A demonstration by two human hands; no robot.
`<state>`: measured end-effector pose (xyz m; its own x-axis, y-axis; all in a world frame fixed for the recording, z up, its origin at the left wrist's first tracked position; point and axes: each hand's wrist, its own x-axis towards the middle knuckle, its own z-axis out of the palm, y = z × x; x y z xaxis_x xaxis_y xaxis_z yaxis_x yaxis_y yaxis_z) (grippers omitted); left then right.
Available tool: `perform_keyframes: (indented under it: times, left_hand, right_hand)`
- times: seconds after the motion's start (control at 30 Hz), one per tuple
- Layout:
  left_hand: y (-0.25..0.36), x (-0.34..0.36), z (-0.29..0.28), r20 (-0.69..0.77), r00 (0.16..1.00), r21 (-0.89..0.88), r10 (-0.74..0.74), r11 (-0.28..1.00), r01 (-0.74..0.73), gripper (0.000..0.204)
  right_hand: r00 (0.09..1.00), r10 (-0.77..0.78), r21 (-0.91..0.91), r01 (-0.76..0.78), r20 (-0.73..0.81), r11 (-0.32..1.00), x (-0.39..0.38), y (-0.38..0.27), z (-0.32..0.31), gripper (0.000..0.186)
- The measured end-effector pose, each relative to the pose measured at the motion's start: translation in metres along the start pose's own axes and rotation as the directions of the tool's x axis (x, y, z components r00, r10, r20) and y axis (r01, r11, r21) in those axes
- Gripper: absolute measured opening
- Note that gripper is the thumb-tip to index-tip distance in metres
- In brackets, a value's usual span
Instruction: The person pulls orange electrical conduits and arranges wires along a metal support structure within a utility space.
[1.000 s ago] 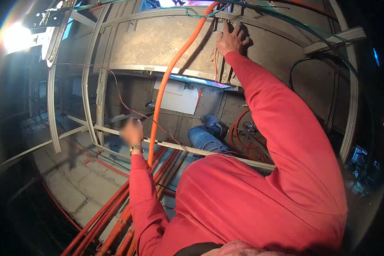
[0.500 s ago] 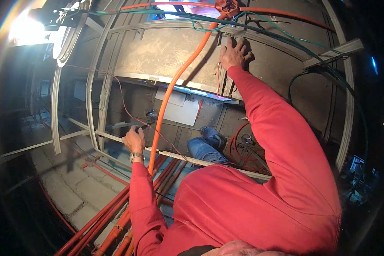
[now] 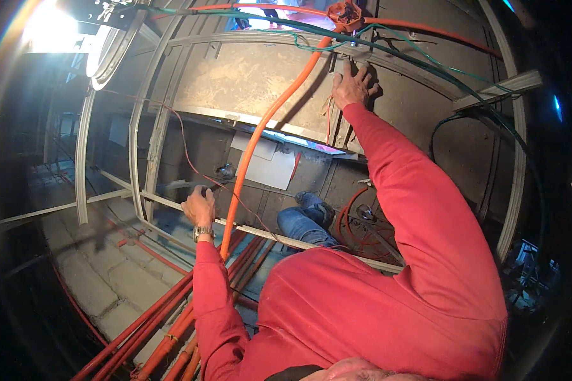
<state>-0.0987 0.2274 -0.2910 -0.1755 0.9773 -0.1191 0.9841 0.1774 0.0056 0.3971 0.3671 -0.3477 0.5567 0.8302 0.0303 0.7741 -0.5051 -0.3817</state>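
Note:
My left hand (image 3: 199, 206) is closed over a light metal rail (image 3: 286, 240) that crosses at waist height. A small dark shape shows beside its fingertips, too unclear to name. Farther up and to the right, my right hand (image 3: 351, 91) reaches out to a dusty brown panel (image 3: 248, 79), fingers apart and fingertips against it beside a narrow metal strip (image 3: 334, 63). A thin red wire (image 3: 328, 120) hangs just below that hand. Whether thumb and forefinger touch the wire I cannot tell.
An orange conduit (image 3: 260, 127) runs down between my arms from an orange junction box (image 3: 344, 14). Green cables (image 3: 419, 60) cross above my right hand. Metal studs (image 3: 136, 146) and a bright lamp (image 3: 49, 28) stand at left. Red and orange pipes (image 3: 171, 336) lie below left.
The view has shifted slightly. My right hand sits a little lower on the panel, its fingers still apart. My left hand stays at the rail.

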Motion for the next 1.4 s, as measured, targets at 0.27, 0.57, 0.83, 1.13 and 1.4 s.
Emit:
perform_keyframes:
  times: [0.27,0.57,0.83,1.13,1.4]
  left_hand:
    - [0.005,-0.004,-0.005,-0.048,0.999,-0.02,0.018,1.0,-0.019,0.027]
    - [0.005,-0.004,-0.006,-0.023,1.0,-0.007,-0.006,1.0,0.006,0.026]
    - [0.006,-0.002,-0.007,0.031,0.999,-0.001,-0.008,1.0,0.008,0.029]
    - [0.002,-0.002,-0.002,0.008,1.0,-0.003,0.004,1.0,-0.004,0.029]
    - [0.004,-0.001,-0.005,0.04,0.999,-0.003,-0.017,1.0,0.017,0.028]
  right_hand:
    - [0.999,-0.023,-0.025,0.022,-0.05,0.999,0.001,0.002,0.005,0.061]
    - [1.0,-0.009,-0.028,0.009,-0.006,1.0,0.0,0.001,0.001,0.063]
    - [1.0,-0.006,-0.026,0.006,0.003,1.0,0.002,0.002,0.001,0.063]
    - [1.0,-0.016,-0.023,0.016,-0.009,1.0,0.001,0.003,0.003,0.063]
    - [1.0,0.0,-0.029,0.0,0.008,1.0,0.001,0.0,-0.001,0.065]
